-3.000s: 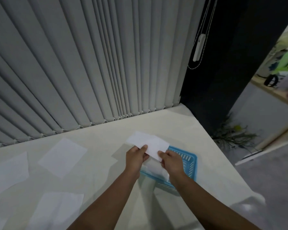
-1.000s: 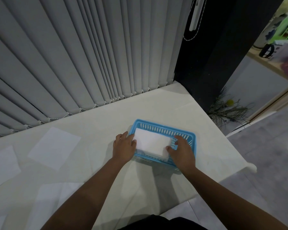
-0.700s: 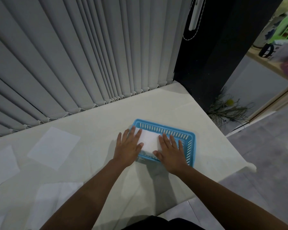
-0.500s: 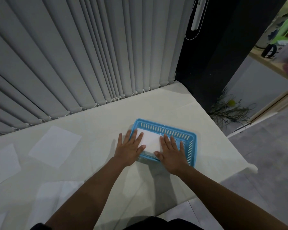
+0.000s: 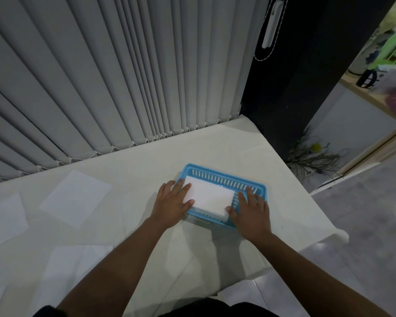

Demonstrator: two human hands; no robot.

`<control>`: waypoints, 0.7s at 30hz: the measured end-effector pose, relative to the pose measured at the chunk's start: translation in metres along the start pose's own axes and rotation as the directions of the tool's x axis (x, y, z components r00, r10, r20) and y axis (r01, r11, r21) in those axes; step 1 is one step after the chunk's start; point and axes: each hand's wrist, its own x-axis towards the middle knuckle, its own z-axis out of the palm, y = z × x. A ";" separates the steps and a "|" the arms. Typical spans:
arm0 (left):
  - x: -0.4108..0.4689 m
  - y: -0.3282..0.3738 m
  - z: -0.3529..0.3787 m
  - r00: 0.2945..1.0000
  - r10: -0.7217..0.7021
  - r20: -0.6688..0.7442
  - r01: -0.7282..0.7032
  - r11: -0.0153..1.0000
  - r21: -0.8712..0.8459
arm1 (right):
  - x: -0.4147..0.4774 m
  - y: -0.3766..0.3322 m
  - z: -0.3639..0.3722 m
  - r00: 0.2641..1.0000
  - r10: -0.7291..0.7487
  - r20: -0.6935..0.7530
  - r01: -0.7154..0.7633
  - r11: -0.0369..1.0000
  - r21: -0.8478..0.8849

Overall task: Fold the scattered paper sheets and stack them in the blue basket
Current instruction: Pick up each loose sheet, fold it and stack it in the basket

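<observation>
While the folded paper stack (image 5: 208, 197) sat in the blue basket (image 5: 249, 183), the left hand (image 5: 172, 203) and right hand (image 5: 252, 209) lay flat, fingers spread, apparently squaring its ends.

Home room: vertical blinds (image 5: 114, 83), cluttered shelf (image 5: 389, 88).

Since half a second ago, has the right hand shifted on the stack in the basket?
Yes. The right hand has slid rightward off the folded paper stack, toward the right wall of the blue basket, exposing more of the top sheet.
</observation>
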 end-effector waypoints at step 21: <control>-0.046 -0.022 -0.012 0.866 -0.480 0.142 0.359 0.398 -0.844 | -0.015 -0.044 0.021 0.966 0.247 0.077 -0.230 0.681 0.695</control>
